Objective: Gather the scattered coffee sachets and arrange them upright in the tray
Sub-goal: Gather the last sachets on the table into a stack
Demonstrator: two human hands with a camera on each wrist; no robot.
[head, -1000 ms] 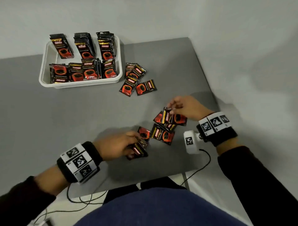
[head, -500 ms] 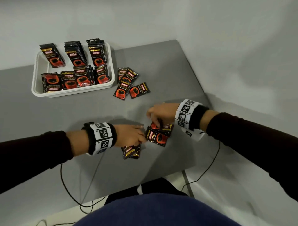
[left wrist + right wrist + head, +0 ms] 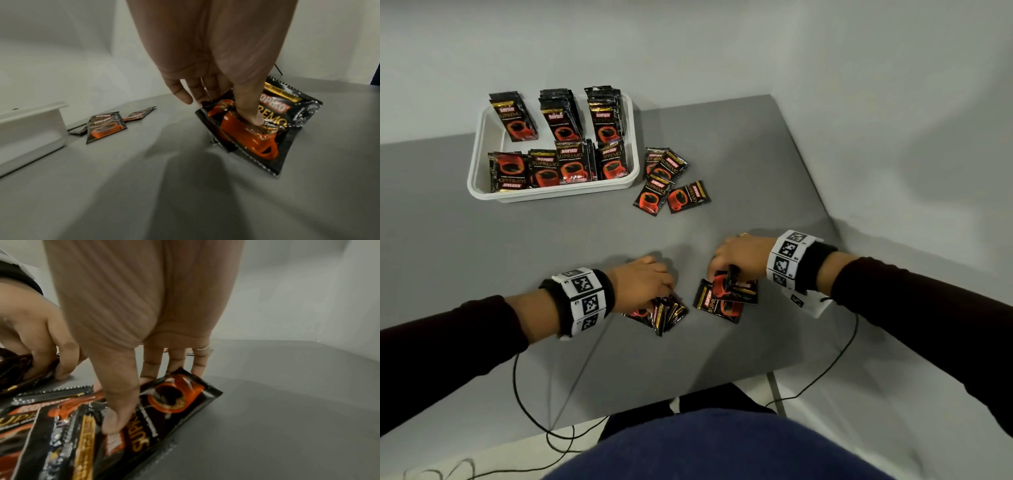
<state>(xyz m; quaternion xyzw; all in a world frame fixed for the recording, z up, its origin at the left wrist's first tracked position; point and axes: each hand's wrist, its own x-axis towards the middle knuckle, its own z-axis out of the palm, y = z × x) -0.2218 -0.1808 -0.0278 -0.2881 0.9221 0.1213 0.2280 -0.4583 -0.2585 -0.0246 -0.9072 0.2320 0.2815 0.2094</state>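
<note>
At the near edge of the grey table [image 3: 551, 240], both hands are down among loose coffee sachets. The left hand [image 3: 642, 284] has its fingers curled around a small bundle of sachets [image 3: 667, 313], thumb pressed onto the front packet and the other fingers behind, with the bundle's lower edge touching the table. The right hand [image 3: 739, 258] pinches one sachet [image 3: 176, 402] between thumb and fingers; that packet lies tilted across a few more sachets [image 3: 719, 305] flat on the table beneath it.

A second ago the hands sat farther apart, the right one raised above its packets. Half a second ago the two hands were almost touching. Now they have drawn slightly apart again, each closed on its own packets, and the left bundle has come round to stand more on edge. This looks like the collecting step: loose packets being squared into handfuls before they go to the tray.

Farther back and to the left, the white tray [image 3: 482, 192] holds two rows of sachets standing upright. Just beside its right wall, four sachets [image 3: 671, 181] lie flat and overlapping on the table, not yet gathered. So the job appears well along but unfinished.
</note>
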